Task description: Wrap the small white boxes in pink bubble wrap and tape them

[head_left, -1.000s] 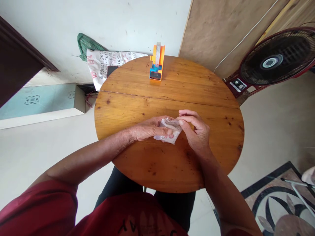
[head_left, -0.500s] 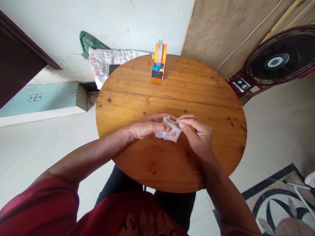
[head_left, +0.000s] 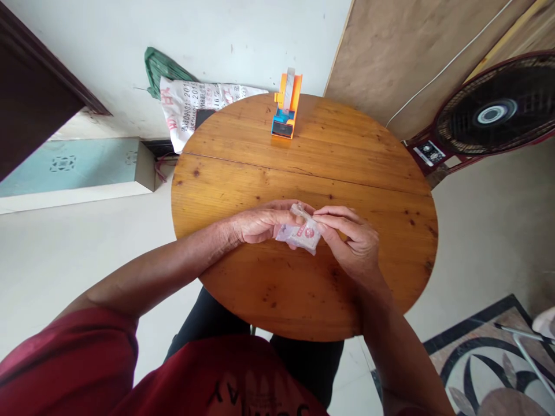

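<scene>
Above the round wooden table (head_left: 260, 277), a small packet in clear wrap with red print (head_left: 306, 234) is held between my hands. My left hand (head_left: 273, 222) grips it from the left, with the thumb across its top face and the fingers behind and beneath. At the packet's right upper edge, the thumb and fingertips of my right hand (head_left: 351, 237) are pinched together on the wrap. The packet is tilted, and what lies inside the wrap cannot be made out.
An orange and blue tape dispenser (head_left: 287, 107) stands at the table's far side. To the right is a large dark fan (head_left: 494, 112). A printed white sack (head_left: 176, 107) and a green bag (head_left: 167, 66) lie against the wall at the back left.
The packet has turned slightly in my hands, showing more of its printed face. My right hand has shifted a little to the right, still pinching the edge. The whole view has moved slightly.
</scene>
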Available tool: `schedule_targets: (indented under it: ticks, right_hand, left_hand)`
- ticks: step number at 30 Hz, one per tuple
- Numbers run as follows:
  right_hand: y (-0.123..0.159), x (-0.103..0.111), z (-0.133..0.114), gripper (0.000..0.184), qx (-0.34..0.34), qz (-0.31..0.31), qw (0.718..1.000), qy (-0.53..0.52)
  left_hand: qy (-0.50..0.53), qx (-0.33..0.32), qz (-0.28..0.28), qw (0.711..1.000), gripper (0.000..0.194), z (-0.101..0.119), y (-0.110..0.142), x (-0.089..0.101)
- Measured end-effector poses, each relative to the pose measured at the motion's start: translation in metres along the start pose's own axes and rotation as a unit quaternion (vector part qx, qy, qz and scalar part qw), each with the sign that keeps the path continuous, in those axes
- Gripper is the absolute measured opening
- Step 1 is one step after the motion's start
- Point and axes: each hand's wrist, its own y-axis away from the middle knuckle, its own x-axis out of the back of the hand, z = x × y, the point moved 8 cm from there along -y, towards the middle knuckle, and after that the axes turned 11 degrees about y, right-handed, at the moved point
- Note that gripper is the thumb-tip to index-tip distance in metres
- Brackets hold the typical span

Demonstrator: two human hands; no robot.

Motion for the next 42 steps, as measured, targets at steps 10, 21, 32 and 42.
schedule_targets:
  ticks: [10,21,32,42]
  right_hand:
    - [0.001,0.001,-0.006,0.025,0.070,0.022,0.997,0.038]
    - [0.007,0.000,-0.018,0.040,0.167,-0.003,0.974,0.151]
    - [0.007,-0.001,-0.036,0.027,0.210,0.036,0.947,0.240]
    - [0.004,0.011,-0.001,0.042,0.019,0.053,0.998,0.027]
  left_hand:
    - [-0.011,-0.008,-0.001,1.000,0.042,0.003,0.000,-0.001]
    - [0.002,-0.021,0.003,1.000,0.041,0.005,0.000,0.000]
    - [0.011,-0.047,0.011,0.999,0.039,0.009,0.000,0.003]
    - [0.011,-0.071,0.043,0.996,0.044,0.018,0.004,0.001]
